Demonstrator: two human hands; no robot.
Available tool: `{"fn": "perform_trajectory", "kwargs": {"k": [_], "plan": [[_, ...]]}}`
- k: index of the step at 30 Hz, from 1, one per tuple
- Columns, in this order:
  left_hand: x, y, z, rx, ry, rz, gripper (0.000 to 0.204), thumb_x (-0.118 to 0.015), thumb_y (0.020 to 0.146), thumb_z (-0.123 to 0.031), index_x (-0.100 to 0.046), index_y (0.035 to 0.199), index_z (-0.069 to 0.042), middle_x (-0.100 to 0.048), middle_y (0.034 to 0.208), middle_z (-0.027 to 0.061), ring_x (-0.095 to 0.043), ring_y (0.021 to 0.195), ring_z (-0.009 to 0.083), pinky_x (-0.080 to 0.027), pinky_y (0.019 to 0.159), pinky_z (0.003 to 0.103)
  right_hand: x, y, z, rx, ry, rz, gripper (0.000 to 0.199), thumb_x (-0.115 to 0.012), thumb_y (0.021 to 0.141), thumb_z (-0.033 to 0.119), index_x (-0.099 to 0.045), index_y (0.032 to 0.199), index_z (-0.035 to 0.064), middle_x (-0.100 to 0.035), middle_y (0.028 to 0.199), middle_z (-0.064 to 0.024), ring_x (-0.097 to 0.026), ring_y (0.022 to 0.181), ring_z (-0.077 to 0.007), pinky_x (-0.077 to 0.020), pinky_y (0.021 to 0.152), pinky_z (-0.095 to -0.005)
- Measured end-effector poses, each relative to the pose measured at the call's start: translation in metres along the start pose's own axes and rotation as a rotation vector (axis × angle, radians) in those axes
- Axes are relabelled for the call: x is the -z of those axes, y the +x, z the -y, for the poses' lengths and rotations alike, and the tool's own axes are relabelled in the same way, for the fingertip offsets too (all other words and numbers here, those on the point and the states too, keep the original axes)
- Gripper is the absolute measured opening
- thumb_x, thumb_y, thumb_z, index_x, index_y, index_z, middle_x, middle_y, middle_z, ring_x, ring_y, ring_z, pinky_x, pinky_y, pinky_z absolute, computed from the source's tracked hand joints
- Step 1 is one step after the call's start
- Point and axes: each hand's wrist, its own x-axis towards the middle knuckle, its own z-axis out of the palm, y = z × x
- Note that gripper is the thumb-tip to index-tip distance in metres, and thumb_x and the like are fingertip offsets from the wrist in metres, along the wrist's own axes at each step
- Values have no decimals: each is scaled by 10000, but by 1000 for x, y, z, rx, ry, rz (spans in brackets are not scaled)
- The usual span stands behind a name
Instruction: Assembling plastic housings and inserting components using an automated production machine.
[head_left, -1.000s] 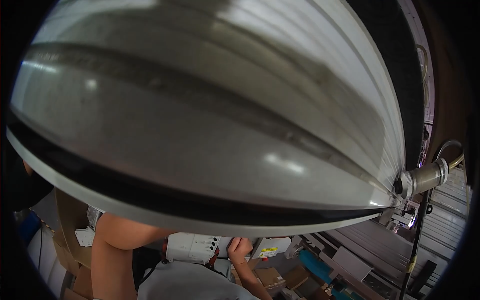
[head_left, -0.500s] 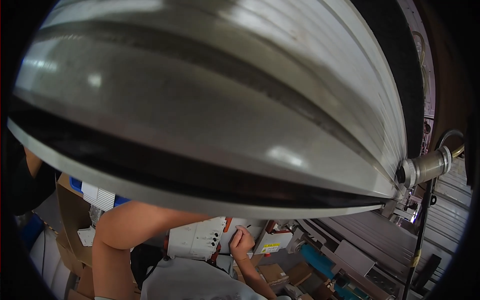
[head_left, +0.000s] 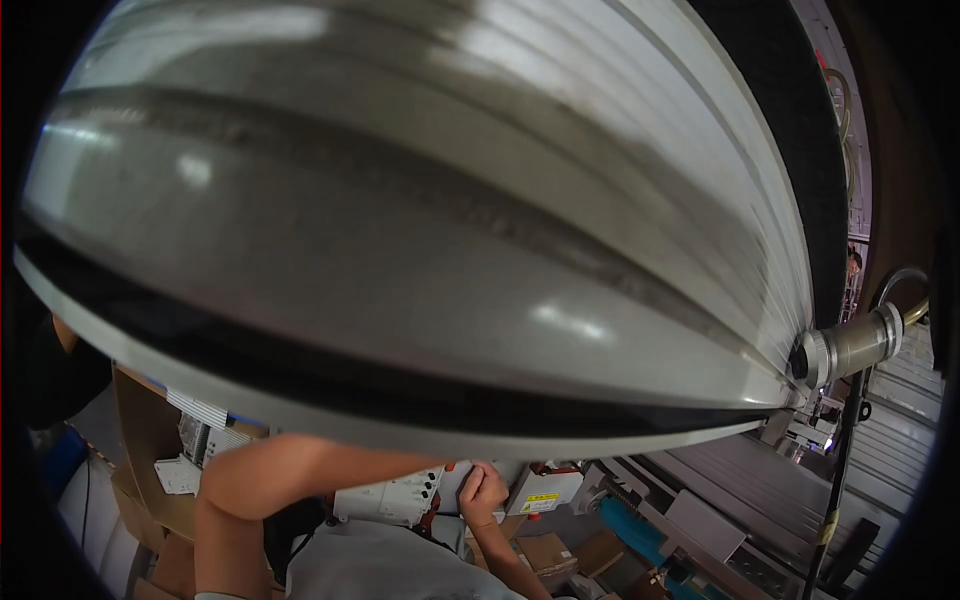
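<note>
A large ribbed grey metal panel point(head_left: 400, 270) fills most of the view, very close and partly blurred. From the lower left my bent left arm point(head_left: 240, 485) reaches up behind the panel's lower rim, which hides my left hand. Below the rim, my right hand point(head_left: 483, 490) is closed with its fingers curled; whatever lies inside them cannot be made out. Just left of it is a white machine housing point(head_left: 390, 500) with several small black knobs. A white box with a yellow label point(head_left: 545, 490) stands to its right.
At the right, a cylindrical air filter point(head_left: 853, 345) with a hose hangs beside the panel. A grey rail machine point(head_left: 710, 525) runs along the lower right. Cardboard boxes point(head_left: 545, 555) lie beneath it. Another person's dark sleeve point(head_left: 65, 375) shows at the left, near an open carton point(head_left: 145, 430).
The panel's lower rim sits slightly lower in the view and covers more of the white housing. My left forearm and right hand appear a little lower; my right fingers remain curled.
</note>
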Motion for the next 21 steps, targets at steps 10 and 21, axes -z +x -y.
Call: {"fn": "perform_trajectory", "kwargs": {"k": [10,21], "plan": [[-30,-57,-31,821,-1184,-168,329,-499,925,-43,-538,1250,-14,-668,959,99,-571,782,133,-457,726,247,43,26,54,-389,532,101,176,-491,943,71,-616,1028,-20,-587,743,-63,-538,649,-106,-429,608,-234],[-72,-106,-43,755,-1487,-28,248,-467,977,-198,-559,1136,-32,-637,976,60,-540,827,105,-432,796,256,88,59,153,-347,822,240,164,-546,920,71,-617,1047,-4,-570,889,-44,-535,743,-96,-432,671,-234]]}}
